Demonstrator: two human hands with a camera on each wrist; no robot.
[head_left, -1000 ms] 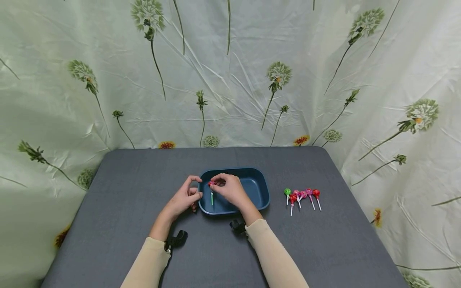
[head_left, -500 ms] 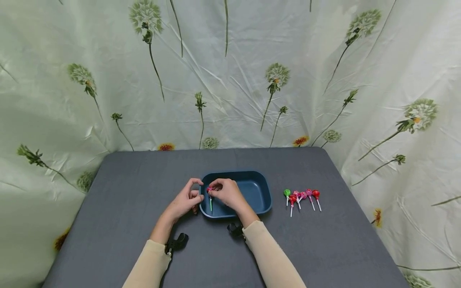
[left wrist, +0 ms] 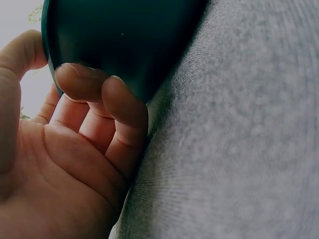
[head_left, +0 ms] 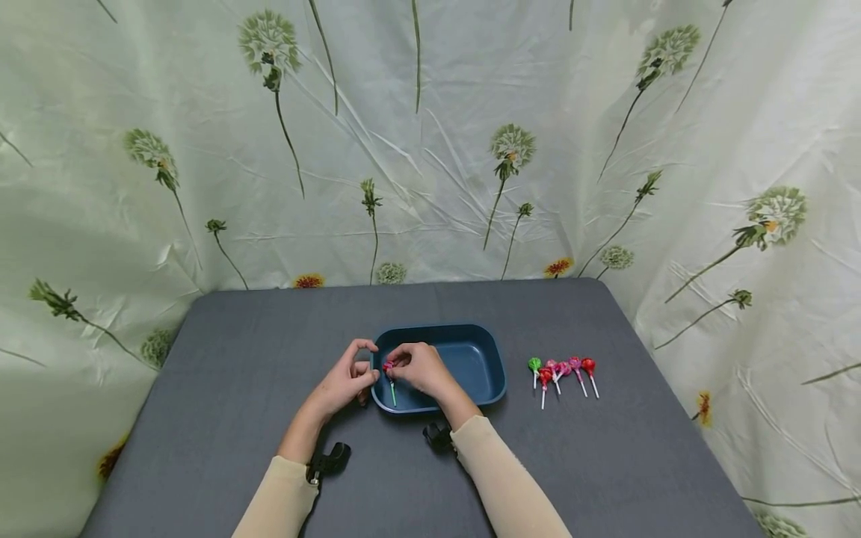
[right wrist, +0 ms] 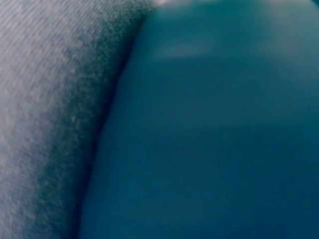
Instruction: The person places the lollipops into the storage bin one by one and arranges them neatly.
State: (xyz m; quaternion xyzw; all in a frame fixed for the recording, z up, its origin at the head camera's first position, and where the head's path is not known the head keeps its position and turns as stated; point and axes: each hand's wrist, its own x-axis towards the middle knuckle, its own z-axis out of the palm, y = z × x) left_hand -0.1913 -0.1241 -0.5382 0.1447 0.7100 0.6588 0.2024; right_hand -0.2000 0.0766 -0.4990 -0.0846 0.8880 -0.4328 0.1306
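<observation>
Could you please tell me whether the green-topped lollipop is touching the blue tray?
Apart: the head view shows grey tabletop between the green-topped lollipop and the blue tray.

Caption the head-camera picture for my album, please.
Left hand touching a blue tray, right hand holding a lollipop inside it, more lollipops lying to the right.

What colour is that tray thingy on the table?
The tray is dark blue; it shows best in the head view.

forearms (head_left: 303, 432) angled inward, left hand (head_left: 344, 382) with fingers (left wrist: 124, 102) curled, right hand (head_left: 418, 368) pinching, wrists apart
</observation>
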